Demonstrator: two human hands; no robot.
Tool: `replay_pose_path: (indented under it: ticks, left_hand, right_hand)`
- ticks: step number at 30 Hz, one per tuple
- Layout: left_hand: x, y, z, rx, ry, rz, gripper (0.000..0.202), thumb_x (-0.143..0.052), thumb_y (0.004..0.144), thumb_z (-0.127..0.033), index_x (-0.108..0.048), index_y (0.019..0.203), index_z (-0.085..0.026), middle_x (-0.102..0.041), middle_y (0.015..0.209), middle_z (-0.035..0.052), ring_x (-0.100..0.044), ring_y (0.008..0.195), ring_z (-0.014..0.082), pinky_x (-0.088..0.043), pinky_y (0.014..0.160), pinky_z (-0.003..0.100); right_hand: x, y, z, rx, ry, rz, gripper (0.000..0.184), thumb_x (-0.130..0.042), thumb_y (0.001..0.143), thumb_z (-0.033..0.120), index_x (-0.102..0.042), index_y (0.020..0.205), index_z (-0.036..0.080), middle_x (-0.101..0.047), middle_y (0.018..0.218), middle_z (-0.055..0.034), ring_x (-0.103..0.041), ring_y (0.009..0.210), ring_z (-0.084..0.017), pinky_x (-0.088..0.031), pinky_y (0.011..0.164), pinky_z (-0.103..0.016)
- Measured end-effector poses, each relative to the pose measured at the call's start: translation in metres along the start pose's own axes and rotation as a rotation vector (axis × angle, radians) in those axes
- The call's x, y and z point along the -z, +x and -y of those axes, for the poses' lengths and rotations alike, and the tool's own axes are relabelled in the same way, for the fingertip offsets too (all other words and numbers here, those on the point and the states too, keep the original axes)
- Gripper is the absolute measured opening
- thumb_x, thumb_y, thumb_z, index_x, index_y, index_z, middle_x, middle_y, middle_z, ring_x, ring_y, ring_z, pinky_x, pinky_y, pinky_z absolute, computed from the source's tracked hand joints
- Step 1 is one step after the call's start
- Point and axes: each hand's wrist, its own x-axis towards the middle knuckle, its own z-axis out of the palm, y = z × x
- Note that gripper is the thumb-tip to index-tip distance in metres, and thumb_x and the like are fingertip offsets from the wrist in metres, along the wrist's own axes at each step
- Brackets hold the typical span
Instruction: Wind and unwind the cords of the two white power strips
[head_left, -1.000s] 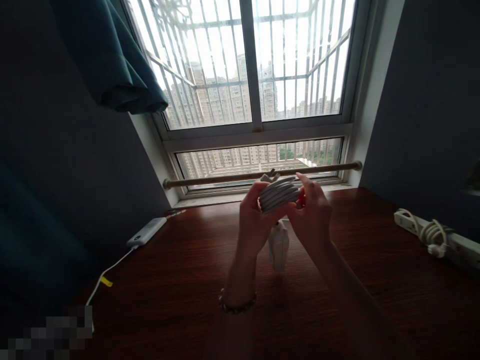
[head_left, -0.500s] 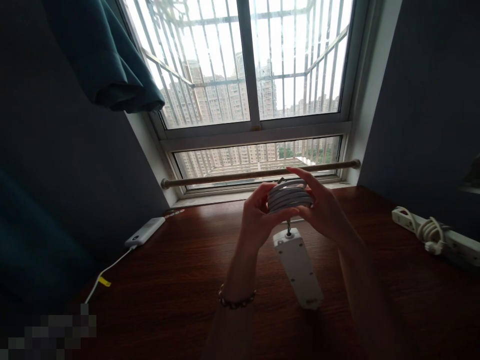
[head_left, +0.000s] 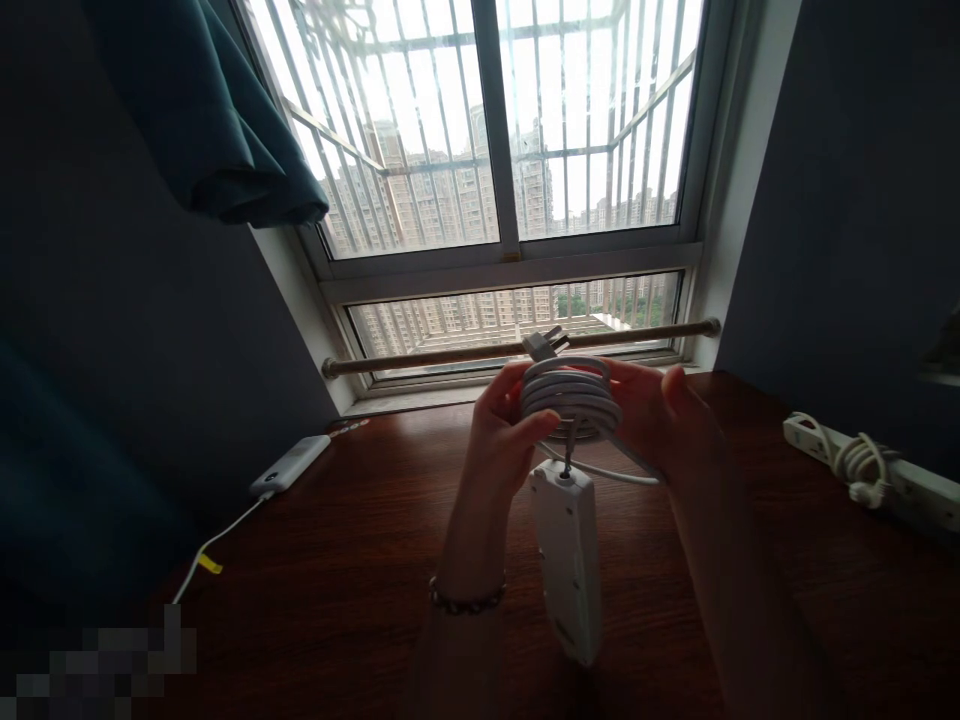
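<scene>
In front of me my left hand (head_left: 501, 425) grips a coiled white power cord (head_left: 570, 395), its thumb across the near side of the coil. A plug (head_left: 546, 343) with metal prongs sticks up from the top of the coil. At the coil's right side is my right hand (head_left: 664, 420), its fingers reaching behind the loops and its thumb raised. One loose length of cord runs from beneath the coil to the right hand's lower edge. From the coil hangs a white power strip (head_left: 568, 560), joined by its cord. The right fingertips are hidden.
A reddish-brown wooden table (head_left: 360, 560) lies below. On the left is a white box-shaped device (head_left: 291, 465) with a cable; another power strip (head_left: 919, 482) with wrapped cord lies on the right. Behind are a horizontal rail (head_left: 450, 355) and a barred window. A curtain (head_left: 225, 150) hangs upper left.
The right hand has shifted right and its thumb has lifted off the coil. The plug now shows on top, a cord loop hangs out to the right, and the hanging strip has turned and swung left.
</scene>
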Motion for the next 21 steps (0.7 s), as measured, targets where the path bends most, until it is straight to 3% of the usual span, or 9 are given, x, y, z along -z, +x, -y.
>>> replay_pose_path:
  ticks: [5, 11, 16, 21]
  left_hand:
    - [-0.005, -0.001, 0.005, 0.077, -0.044, 0.068, 0.046, -0.084, 0.045, -0.032, -0.064, 0.085, -0.021, -0.064, 0.075, 0.0003, -0.061, 0.068, 0.0151, -0.05, 0.065, 0.028]
    - [-0.009, -0.002, 0.008, 0.128, -0.1, 0.09, 0.044, -0.084, 0.046, -0.031, -0.065, 0.085, -0.022, -0.065, 0.076, 0.0, -0.06, 0.067, 0.0137, -0.05, 0.063, 0.026]
    - [-0.01, -0.002, 0.008, 0.137, -0.037, 0.076, 0.045, -0.083, 0.046, -0.037, -0.065, 0.084, -0.022, -0.063, 0.071, 0.0005, -0.06, 0.063, 0.0152, -0.05, 0.057, 0.027]
    - [-0.004, 0.0, 0.008, 0.131, -0.025, 0.131, 0.036, -0.082, 0.051, -0.033, -0.066, 0.081, -0.021, -0.061, 0.068, -0.0007, -0.058, 0.061, 0.0118, -0.048, 0.055, 0.023]
  right_hand:
    - [0.006, 0.0, 0.003, -0.061, -0.062, 0.059, 0.074, -0.039, 0.073, 0.074, -0.064, 0.1, 0.01, -0.066, 0.083, -0.0134, -0.061, 0.09, -0.026, -0.051, 0.071, -0.04]
    - [0.012, -0.003, 0.011, 0.091, -0.125, -0.194, 0.077, -0.029, 0.076, 0.075, -0.057, 0.118, 0.017, -0.062, 0.108, -0.0135, -0.058, 0.102, -0.029, -0.051, 0.074, -0.046]
    - [0.018, 0.003, 0.004, 0.291, -0.029, -0.393, 0.045, -0.046, 0.082, 0.056, -0.061, 0.108, 0.022, -0.057, 0.119, -0.0076, -0.051, 0.114, -0.026, -0.047, 0.089, -0.049]
    - [0.046, 0.008, -0.009, 0.38, 0.133, -0.618, 0.013, -0.064, 0.076, 0.031, -0.064, 0.088, 0.026, -0.063, 0.102, -0.0011, -0.051, 0.114, -0.018, -0.051, 0.092, -0.039]
